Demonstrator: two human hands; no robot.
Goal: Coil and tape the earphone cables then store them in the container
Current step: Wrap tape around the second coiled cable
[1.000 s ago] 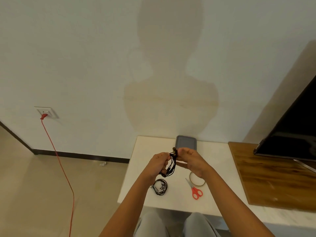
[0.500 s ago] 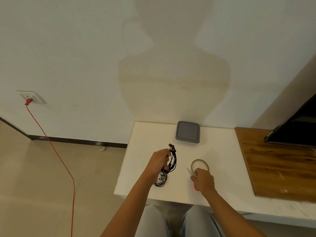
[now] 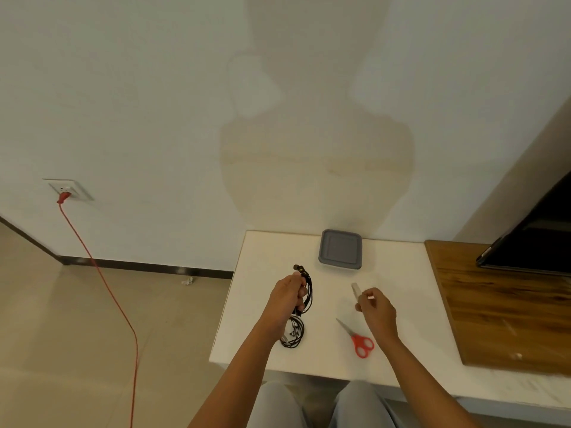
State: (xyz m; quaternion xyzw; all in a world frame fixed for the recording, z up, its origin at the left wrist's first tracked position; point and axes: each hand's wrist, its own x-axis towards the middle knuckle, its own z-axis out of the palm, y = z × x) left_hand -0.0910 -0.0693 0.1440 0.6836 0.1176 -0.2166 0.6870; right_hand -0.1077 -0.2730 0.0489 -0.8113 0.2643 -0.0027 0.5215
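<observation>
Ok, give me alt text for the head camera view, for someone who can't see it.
A person's left hand grips a coiled black earphone cable while the right hand pinches a pale strip, likely tape, above a white table. On the table lie a second coiled earphone cable, red-handled scissors and a closed grey container.

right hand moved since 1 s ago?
Yes. The right hand left the earphone coil and shifted right, now just beyond the scissors, pinching what looks like tape.
</observation>
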